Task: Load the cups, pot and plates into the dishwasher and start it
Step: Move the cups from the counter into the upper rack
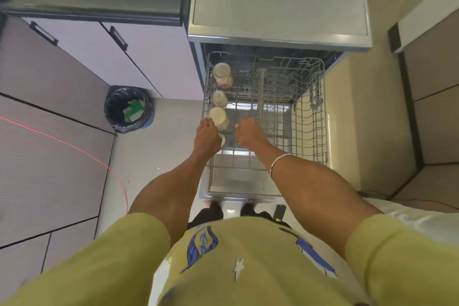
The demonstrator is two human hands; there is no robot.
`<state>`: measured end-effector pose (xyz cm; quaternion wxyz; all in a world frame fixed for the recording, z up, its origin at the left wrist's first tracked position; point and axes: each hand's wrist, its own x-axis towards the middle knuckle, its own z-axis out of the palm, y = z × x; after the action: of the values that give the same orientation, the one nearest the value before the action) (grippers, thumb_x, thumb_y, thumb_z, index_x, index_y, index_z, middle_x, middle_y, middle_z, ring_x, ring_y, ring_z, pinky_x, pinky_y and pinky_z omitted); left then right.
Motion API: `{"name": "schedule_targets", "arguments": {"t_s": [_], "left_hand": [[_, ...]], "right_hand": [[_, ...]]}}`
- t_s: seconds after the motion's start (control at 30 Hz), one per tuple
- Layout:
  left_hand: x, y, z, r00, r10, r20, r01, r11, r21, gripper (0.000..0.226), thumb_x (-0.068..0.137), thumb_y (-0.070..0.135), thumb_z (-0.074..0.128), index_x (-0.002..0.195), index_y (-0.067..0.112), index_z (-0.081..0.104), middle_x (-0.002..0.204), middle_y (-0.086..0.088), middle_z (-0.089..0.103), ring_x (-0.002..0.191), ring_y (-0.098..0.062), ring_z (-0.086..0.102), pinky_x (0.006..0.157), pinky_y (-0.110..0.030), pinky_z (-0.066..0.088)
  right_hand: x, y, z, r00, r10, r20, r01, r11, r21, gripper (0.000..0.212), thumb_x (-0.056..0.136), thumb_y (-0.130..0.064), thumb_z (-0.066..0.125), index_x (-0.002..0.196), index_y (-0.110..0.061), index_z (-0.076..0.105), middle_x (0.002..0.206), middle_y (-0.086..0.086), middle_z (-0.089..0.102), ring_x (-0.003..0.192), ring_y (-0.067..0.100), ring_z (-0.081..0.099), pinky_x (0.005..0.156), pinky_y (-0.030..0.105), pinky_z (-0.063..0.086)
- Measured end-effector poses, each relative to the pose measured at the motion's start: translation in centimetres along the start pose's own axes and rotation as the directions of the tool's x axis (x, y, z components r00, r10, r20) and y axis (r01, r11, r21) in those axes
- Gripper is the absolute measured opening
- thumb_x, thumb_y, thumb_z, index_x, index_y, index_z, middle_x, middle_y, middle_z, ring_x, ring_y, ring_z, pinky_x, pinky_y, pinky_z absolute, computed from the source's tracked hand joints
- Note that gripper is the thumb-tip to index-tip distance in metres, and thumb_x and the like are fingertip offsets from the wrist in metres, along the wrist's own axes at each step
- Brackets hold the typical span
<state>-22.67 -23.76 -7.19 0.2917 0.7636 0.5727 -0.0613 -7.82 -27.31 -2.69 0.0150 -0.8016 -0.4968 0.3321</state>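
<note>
While three pale, patterned cups already sit upside down along the left side of the pulled-out grey wire upper rack, the nearest cream cup is the one I am busy with: my left hand touches its near side at the rack's front left corner, but from above I cannot tell whether the fingers are curled round it or only resting there. Something white shows just under that hand; I cannot tell what it is. Behind it stand a small whitish cup and a floral-printed cup. My right hand sits on the rack's front wires, fingers bent over them, apparently steadying the rack. The risk, as I judge it, is the near cup tipping off its tines if I let go before it is seated, or the rack rolling under my right hand and rattling all three together. The open steel dishwasher door lies below; a black-lined waste bin stands on the floor to the left. No pot or plates are in view.
</note>
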Motion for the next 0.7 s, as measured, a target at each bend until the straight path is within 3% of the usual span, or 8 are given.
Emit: {"name": "schedule_targets", "arguments": {"t_s": [0.13, 0.3, 0.4, 0.53, 0.7], "left_hand": [[-1.6, 0.2, -1.0, 0.998, -0.058, -0.022, 0.058, 0.998, -0.022, 0.057, 0.089, 0.012, 0.067, 0.137, -0.003, 0.039, 0.141, -0.020, 0.044, 0.132, -0.034, 0.039, 0.108, -0.042, 0.038], [-2.7, 0.2, -2.4, 0.989, -0.118, -0.085, 0.113, 0.991, -0.069, 0.059, 0.097, 0.006, 0.051, 0.149, -0.007, 0.025, 0.158, -0.022, 0.024, 0.148, -0.036, 0.018, 0.118, -0.044, 0.023], [-3.0, -0.6, -3.1, 0.976, -0.178, -0.124, 0.165, 0.980, -0.111, 0.054, 0.098, 0.007, 0.044, 0.147, -0.008, 0.028, 0.159, -0.022, 0.023, 0.148, -0.035, 0.020, 0.118, -0.044, 0.025], [-4.2, -2.5, -3.3, 0.952, -0.264, -0.154, 0.235, 0.955, -0.183, 0.043, 0.094, 0.003, 0.044, 0.134, -0.010, 0.041, 0.146, -0.026, 0.037, 0.134, -0.040, 0.036, 0.109, -0.049, 0.039], [-5.9, -4.9, -4.0, 0.923, -0.319, -0.214, 0.261, 0.930, -0.259, 0.044, 0.095, 0.001, 0.039, 0.138, -0.009, 0.036, 0.149, -0.026, 0.035, 0.137, -0.040, 0.035, 0.110, -0.050, 0.037]], "right_hand": [[-0.5, -0.4, -1.0, 0.999, -0.036, 0.015, 0.037, 0.998, -0.048, 0.041, 0.101, -0.029, 0.042, 0.134, -0.004, 0.046, 0.136, 0.018, 0.049, 0.123, 0.034, 0.050, 0.095, 0.043, 0.045], [-0.6, -1.7, -1.6, 0.989, -0.130, 0.069, 0.139, 0.979, -0.149, 0.037, 0.098, -0.028, 0.047, 0.129, -0.006, 0.050, 0.133, 0.014, 0.052, 0.123, 0.031, 0.050, 0.095, 0.043, 0.046], [-0.9, -2.4, -1.8, 0.975, -0.215, 0.062, 0.222, 0.964, -0.147, 0.039, 0.100, -0.028, 0.044, 0.130, -0.005, 0.050, 0.133, 0.016, 0.053, 0.123, 0.033, 0.051, 0.094, 0.043, 0.046], [-1.2, -4.0, -1.1, 0.958, -0.279, 0.065, 0.286, 0.946, -0.154, 0.036, 0.099, -0.026, 0.044, 0.125, -0.002, 0.052, 0.126, 0.021, 0.058, 0.115, 0.037, 0.057, 0.090, 0.041, 0.048], [-3.0, -7.1, -0.2, 0.935, -0.343, 0.095, 0.356, 0.908, -0.222, 0.034, 0.100, -0.017, 0.041, 0.124, 0.002, 0.055, 0.124, 0.020, 0.057, 0.112, 0.037, 0.059, 0.088, 0.042, 0.049]]}}
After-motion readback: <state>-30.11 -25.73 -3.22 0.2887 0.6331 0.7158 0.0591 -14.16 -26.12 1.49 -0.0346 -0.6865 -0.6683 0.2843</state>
